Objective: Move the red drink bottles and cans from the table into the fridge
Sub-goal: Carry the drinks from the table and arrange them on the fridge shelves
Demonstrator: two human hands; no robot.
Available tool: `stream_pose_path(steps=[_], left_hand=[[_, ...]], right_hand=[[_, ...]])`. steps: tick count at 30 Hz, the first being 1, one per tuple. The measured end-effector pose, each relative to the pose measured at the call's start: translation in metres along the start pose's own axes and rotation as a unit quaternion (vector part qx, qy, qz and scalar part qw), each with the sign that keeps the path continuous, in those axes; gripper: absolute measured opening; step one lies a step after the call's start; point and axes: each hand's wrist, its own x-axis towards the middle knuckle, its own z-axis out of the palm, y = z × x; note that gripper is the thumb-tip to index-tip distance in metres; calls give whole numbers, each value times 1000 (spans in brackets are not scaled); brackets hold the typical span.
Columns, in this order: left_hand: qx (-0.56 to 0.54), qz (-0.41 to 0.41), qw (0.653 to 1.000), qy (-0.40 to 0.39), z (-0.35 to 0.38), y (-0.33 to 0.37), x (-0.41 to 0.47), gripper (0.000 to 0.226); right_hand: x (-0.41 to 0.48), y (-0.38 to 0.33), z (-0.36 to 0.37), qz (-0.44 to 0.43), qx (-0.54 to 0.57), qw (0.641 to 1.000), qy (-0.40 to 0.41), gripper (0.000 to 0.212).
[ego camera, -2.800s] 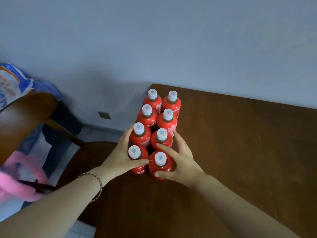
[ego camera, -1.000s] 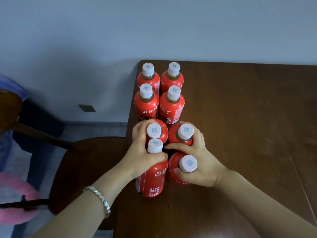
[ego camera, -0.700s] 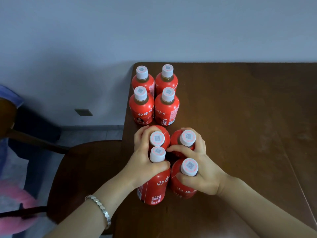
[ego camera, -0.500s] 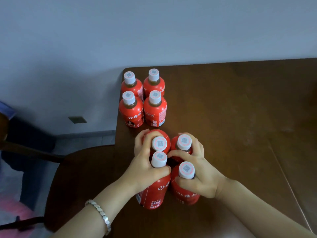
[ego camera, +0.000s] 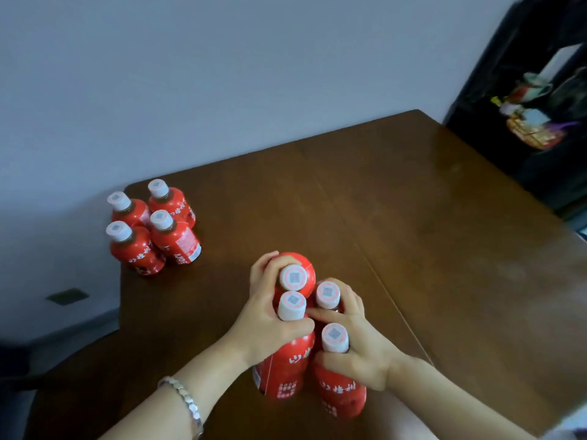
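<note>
While we clutch four held bottles (ego camera: pixel 292 369) in a tight cluster, four corner bottles (ego camera: pixel 152 246) stand at the far left corner of the surface (ego camera: pixel 413 233).

Our left grip (ego camera: pixel 270 325) curls round the necks of two held bottles, one behind the other, thumb across the nearer neck. Our right grip (ego camera: pixel 359 350) wraps the other two likewise, fingers between their white caps. All four press together near the front of the surface; whether their bases touch it we cannot tell. The corner bottles stand upright, well apart from our hands. A metal bracelet (ego camera: pixel 187 404) circles the left wrist.
</note>
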Motion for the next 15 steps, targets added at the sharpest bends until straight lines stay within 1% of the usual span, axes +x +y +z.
stream_pose_path(steps=[2,4,9,10,12,15], left_hand=[[-20,-2,1000,3,10,10,6,68],[-38,11,999,-1,34,35,11,68],[-117,11,992,-46,135,117,9,82],[-121,17,991,-62,161,135,9,83],[-115,29,990,-80,188,154,11,82],[-105,70,985,-118,260,198,9,77]], right_hand=[[-10,1,-15,1,14,1000,12,59],[-33,0,-42,16,12,999,48,61],[-134,15,-134,46,0,989,140,54],[-160,19,-154,51,3,985,163,52],[-186,22,-178,62,5,979,193,49],[-257,34,-223,82,0,961,265,52]])
